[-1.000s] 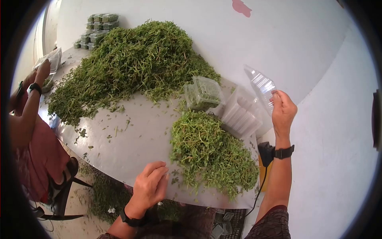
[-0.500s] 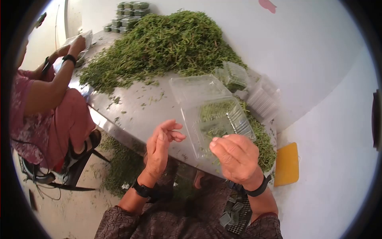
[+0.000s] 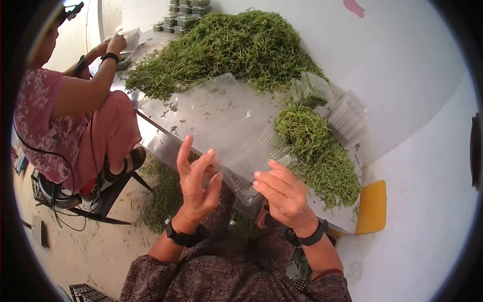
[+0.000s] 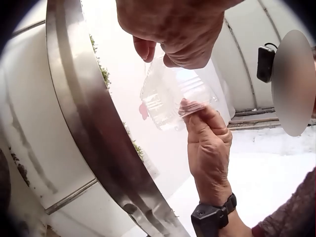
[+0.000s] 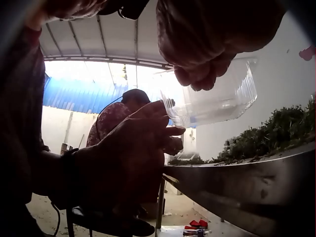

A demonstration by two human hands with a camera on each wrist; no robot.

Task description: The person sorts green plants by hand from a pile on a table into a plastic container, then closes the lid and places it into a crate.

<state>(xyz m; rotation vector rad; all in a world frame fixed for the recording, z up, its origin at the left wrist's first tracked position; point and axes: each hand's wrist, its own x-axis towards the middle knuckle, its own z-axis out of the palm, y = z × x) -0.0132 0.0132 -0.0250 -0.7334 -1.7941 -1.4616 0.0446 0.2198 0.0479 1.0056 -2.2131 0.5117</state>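
In front of me, over the table's near edge, hangs an unfolded clear plastic clamshell container (image 3: pixel 275 151), its ridged wall catching light. My right hand (image 3: pixel 286 197) pinches its near edge between thumb and fingertips. On the other side my left hand (image 3: pixel 195 176) has its fingers spread and thumb apart, fingertips right at the container's edge. The right wrist view shows the left fingers by a ridged corner of the container (image 5: pixel 217 98). Beyond, a small heap of green leafy stems (image 3: pixel 322 156) lies on the metal table (image 3: pixel 201 116).
A large mound of greens (image 3: pixel 241 48) covers the table's back. Nested empty containers (image 3: pixel 348 118) and a filled one (image 3: pixel 313 90) stand at right, filled boxes (image 3: pixel 183 17) at the back. A seated person (image 3: pixel 75 110) works at left. A yellow board (image 3: pixel 372 206) leans by the wall.
My right hand has brought the container from the far right to in front of me, and it has come unfolded. The left hand has risen to its side with fingers spreading. The head view has shifted.
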